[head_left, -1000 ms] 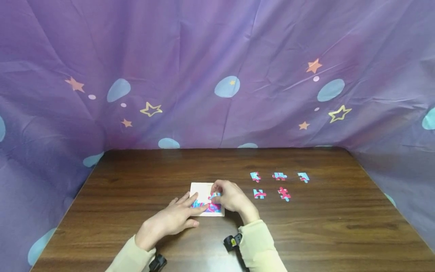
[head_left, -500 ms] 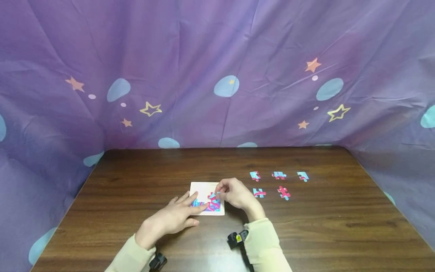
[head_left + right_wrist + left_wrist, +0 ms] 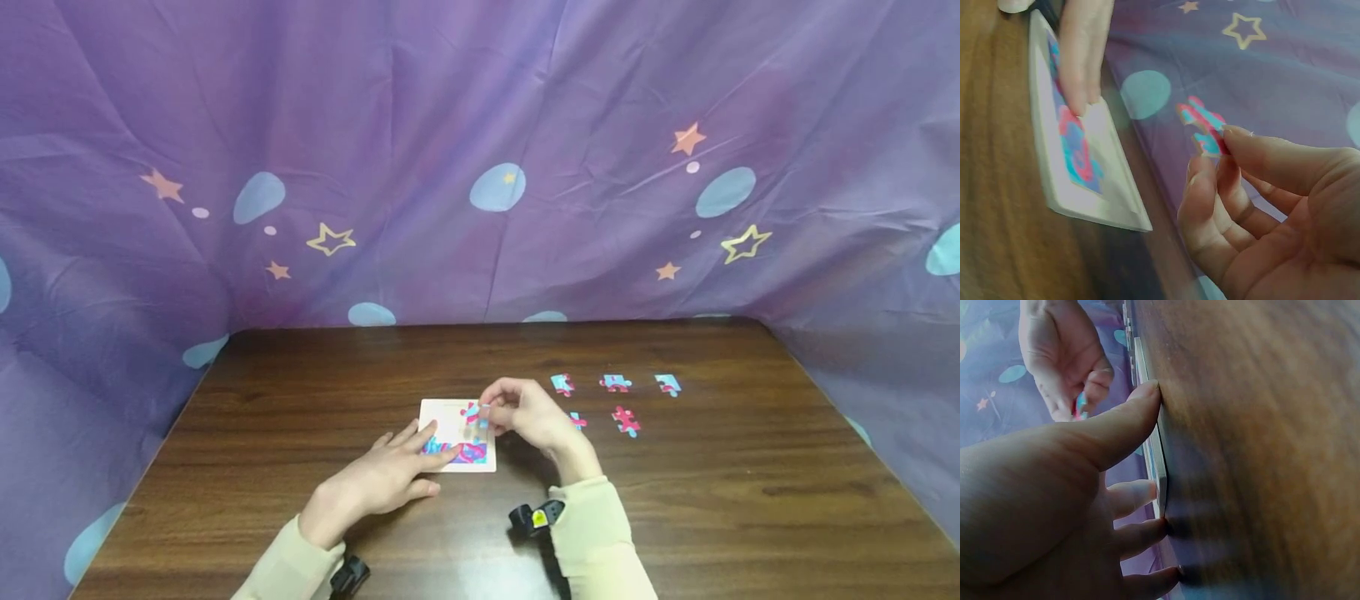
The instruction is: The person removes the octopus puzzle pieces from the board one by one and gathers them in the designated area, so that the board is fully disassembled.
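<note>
A white puzzle tray (image 3: 446,408) lies on the table, with joined blue, pink and purple pieces (image 3: 472,453) along its near side. My left hand (image 3: 378,481) rests on the tray's left part with its fingers spread. Between thumb and fingertips, my right hand (image 3: 531,423) pinches a blue and pink jigsaw piece (image 3: 1205,125). In the right wrist view this piece is held tilted and clear of the tray. The left wrist view shows my left thumb (image 3: 1129,425) and fingers at the tray's edge; the piece in the other hand is mostly covered there.
Several loose jigsaw pieces lie right of the tray: a back row with a middle piece (image 3: 616,383) and a corner piece (image 3: 667,384), and a pinkish piece (image 3: 626,421) nearer. My right hand partly covers another piece (image 3: 577,420). A purple curtain (image 3: 450,167) hangs behind the table (image 3: 712,500).
My right hand has moved up and to the right, lifting the jigsaw piece off the tray and baring the tray floor where it was. My left hand has stayed in place.
</note>
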A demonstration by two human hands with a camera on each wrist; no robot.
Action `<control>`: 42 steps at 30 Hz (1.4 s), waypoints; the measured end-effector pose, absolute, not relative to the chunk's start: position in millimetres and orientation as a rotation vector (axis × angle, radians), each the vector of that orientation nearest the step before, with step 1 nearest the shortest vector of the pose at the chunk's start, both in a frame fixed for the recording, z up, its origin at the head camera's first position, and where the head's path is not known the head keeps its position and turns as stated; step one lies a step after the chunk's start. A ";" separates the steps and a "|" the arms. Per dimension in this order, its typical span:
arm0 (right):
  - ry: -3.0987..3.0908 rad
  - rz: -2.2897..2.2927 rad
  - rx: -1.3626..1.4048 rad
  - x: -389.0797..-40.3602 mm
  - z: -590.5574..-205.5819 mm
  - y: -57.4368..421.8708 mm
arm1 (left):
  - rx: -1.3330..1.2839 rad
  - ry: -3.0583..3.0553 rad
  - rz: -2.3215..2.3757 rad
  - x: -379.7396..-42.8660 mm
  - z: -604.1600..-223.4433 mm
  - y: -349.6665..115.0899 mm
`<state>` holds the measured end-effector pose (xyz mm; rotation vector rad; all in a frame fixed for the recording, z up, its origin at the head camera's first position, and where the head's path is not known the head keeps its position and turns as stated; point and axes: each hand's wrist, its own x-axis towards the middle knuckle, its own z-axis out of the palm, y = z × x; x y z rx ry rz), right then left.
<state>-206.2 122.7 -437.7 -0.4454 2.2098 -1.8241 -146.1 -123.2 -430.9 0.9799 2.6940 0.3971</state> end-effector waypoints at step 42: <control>2.578 -1.781 -0.204 -185.0 -411.5 315.7 | 1.004 2.696 0.403 -144.7 -429.7 -124.2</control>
